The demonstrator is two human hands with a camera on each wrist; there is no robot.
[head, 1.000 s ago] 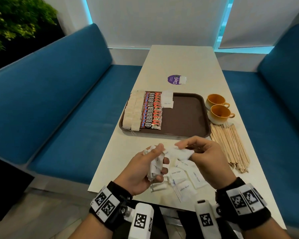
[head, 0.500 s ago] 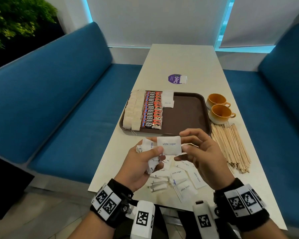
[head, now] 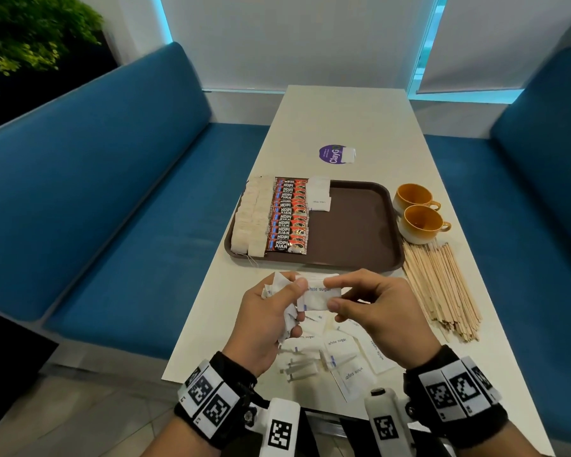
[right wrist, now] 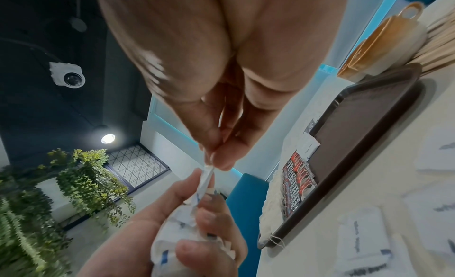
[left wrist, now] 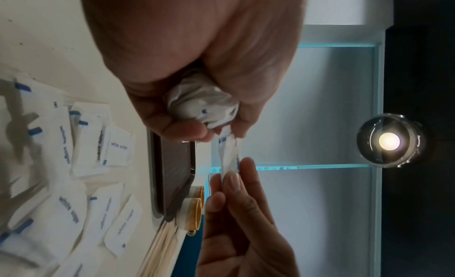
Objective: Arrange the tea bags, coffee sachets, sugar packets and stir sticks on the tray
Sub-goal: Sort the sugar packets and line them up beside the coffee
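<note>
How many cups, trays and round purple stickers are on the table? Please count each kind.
Cups: 2
Tray: 1
Purple sticker: 1
Total: 4

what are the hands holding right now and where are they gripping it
The left hand grips a crumpled bunch of sugar packets in its fist. The right hand pinches one white sugar packet by its right end.

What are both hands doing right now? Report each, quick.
Left hand: grips a bunch of sugar packets, thumb on the white sugar packet.
Right hand: pinches that same packet's other end.
</note>
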